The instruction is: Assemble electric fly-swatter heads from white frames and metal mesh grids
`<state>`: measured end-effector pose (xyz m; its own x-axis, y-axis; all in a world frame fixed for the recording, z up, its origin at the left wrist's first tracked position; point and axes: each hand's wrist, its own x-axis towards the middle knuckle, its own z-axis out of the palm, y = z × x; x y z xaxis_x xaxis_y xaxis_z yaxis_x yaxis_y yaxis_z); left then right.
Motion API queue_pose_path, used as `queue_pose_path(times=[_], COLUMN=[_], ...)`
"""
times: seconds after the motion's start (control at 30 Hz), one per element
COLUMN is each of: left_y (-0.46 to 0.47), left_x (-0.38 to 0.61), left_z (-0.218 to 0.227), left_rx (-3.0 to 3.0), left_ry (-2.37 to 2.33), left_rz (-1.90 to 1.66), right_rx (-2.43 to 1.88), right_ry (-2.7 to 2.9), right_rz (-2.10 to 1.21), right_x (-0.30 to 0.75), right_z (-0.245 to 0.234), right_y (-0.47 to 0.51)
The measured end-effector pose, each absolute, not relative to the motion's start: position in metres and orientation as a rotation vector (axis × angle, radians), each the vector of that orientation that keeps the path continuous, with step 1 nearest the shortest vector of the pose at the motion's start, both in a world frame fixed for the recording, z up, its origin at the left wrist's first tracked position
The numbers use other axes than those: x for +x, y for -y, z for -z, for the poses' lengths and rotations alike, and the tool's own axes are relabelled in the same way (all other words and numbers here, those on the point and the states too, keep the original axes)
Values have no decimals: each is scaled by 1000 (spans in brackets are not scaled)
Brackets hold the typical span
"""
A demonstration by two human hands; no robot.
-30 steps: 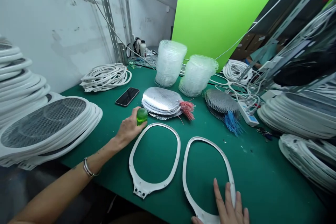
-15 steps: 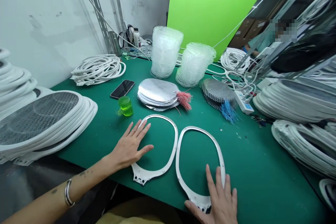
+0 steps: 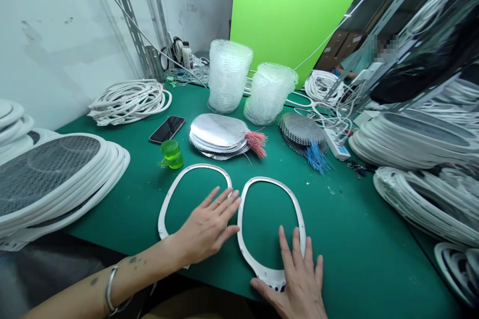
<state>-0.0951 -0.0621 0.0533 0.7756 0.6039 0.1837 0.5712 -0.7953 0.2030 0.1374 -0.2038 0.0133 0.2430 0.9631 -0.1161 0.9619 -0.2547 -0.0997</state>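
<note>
Two white oval plastic frames lie side by side on the green table [image 3: 355, 239]. My left hand [image 3: 207, 227] rests flat and open on the left frame [image 3: 175, 189], fingers spread toward its right rim. My right hand [image 3: 297, 279] lies flat and open on the lower end of the right frame [image 3: 295, 204], near its handle end. Neither hand holds anything. A small green translucent bottle [image 3: 172, 154] stands just beyond the left frame.
Silver mesh ovals with red wires [image 3: 220, 135], darker mesh with blue wires [image 3: 305, 132], a phone [image 3: 166, 129], two stacks of clear covers [image 3: 228, 75], white frame piles at left [image 3: 56, 179] and right [image 3: 415, 139], a power strip [image 3: 336, 143]. Another person sits behind at the right.
My left hand let go of the green bottle, which now stands on the table, and came down flat onto the left frame. The view shifted, with both frames nearer my hands.
</note>
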Motion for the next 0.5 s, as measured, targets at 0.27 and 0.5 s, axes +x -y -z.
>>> queue_pose_path(times=[0.27,0.5], left_y=[41,36], left_x=[-71,-75], left_z=[-29,-27], left_rx=[2890,3021], left_ry=[-827,-802], left_rz=[-311,-476], right_rx=[-2522,-2486], right_ry=[1851,1842], right_rz=[-304,39], right_x=[135,136], right_z=[-6,18], right_y=[189,197])
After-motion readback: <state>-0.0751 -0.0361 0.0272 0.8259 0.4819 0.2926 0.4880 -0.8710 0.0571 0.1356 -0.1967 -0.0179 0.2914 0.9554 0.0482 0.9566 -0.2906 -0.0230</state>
